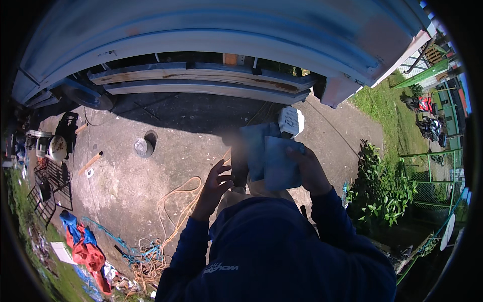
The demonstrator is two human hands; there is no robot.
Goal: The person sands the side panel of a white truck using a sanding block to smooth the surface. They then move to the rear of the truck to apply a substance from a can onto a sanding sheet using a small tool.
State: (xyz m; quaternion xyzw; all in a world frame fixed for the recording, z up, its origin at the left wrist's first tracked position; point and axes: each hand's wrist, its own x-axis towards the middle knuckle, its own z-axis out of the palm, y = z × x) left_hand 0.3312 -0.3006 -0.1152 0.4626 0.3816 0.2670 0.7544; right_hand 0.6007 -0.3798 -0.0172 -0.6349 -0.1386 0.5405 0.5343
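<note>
My right hand pinches a flat, square blue-grey sheet by its right side. Behind it and to its left shows a second blue-grey panel. Whether the two are one folded piece or separate sheets, I cannot tell. My left hand is just left of them, with its fingers apart and bent and nothing visible in it. A dark strip lies between that hand and the panels; its upper end is blurred.
A large blue and white metal vehicle body spans the far side, with long rails beneath. On the concrete are a white perforated basket, a grey cylindrical can and orange rope. A red-blue tarp lies at lower left; plants grow at right.
</note>
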